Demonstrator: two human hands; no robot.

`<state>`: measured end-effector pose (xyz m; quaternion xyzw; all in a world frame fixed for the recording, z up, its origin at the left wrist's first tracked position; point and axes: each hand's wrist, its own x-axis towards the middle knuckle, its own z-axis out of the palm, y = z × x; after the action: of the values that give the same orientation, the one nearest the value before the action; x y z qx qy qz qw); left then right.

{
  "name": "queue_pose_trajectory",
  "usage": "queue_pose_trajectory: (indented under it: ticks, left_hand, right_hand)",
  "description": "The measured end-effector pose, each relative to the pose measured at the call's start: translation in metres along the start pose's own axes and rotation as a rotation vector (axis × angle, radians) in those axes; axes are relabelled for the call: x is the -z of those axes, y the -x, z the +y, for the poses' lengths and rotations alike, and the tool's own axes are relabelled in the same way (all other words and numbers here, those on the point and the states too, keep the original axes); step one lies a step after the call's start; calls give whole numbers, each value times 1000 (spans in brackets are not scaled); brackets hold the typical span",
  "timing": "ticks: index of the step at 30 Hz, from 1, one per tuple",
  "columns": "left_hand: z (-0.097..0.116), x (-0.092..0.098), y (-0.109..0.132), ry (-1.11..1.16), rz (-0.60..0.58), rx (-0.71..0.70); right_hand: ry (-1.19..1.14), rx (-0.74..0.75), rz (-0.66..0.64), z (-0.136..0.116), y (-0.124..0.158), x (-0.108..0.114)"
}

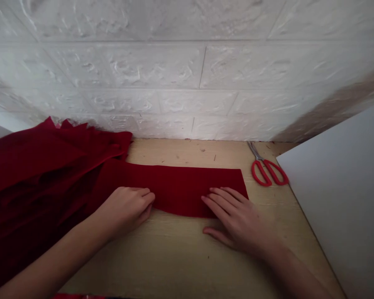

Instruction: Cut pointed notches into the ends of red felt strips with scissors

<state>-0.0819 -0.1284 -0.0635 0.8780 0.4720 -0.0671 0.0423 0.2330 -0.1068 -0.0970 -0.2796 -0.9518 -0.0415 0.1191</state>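
A long strip of dark red felt cloth (180, 187) lies flat across a wooden table (174, 257), running from a bunched heap of the same cloth (37, 178) on the left. My left hand (127, 209) rests on the strip's near edge with its fingers curled under, pressing the cloth. My right hand (233, 218) lies flat with fingers stretched out on the strip's right end, thumb on the bare wood.
Red-handled scissors (268, 168) lie at the back right of the table, near the white brick-pattern wall (187, 83). A large white board (345, 195) covers the right side, its edge slanting toward me.
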Motion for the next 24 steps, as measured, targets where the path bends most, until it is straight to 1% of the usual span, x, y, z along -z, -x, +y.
queue_pose_trajectory:
  ticks: [3, 5, 8, 11, 13, 15, 17, 18, 20, 24]
  left_hand:
    - [-6, 4, -1, 51, -104, 65]
    - [-13, 5, -1, 119, -131, 95]
    - [-17, 6, -1, 166, -150, 127]
    - [-12, 5, 4, 103, -165, 121]
    - [-7, 2, 11, 36, -178, 124]
    - [-6, -2, 21, -61, -215, 194]
    - [-10, -6, 30, -167, -258, 289]
    - [-14, -7, 34, -213, -269, 313]
    - [-21, -10, 41, -298, -257, 294]
    - [-29, -12, 47, -437, -150, 147]
  right_hand:
    - [102, -12, 10, -1, 13, 1]
    - [155, -1, 19, 3, 23, 0]
    - [141, -16, 22, 9, 31, 1]
    - [74, -124, 72, 9, 29, 3]
    - [42, -192, 81, 8, 24, 5]
    - [27, -224, 48, 8, 20, 7]
    - [19, -227, 27, 10, 19, 10]
    - [16, -222, 21, 11, 19, 11]
    - [13, -209, 19, 14, 19, 13]
    - [-5, -210, 6, 17, 21, 14]
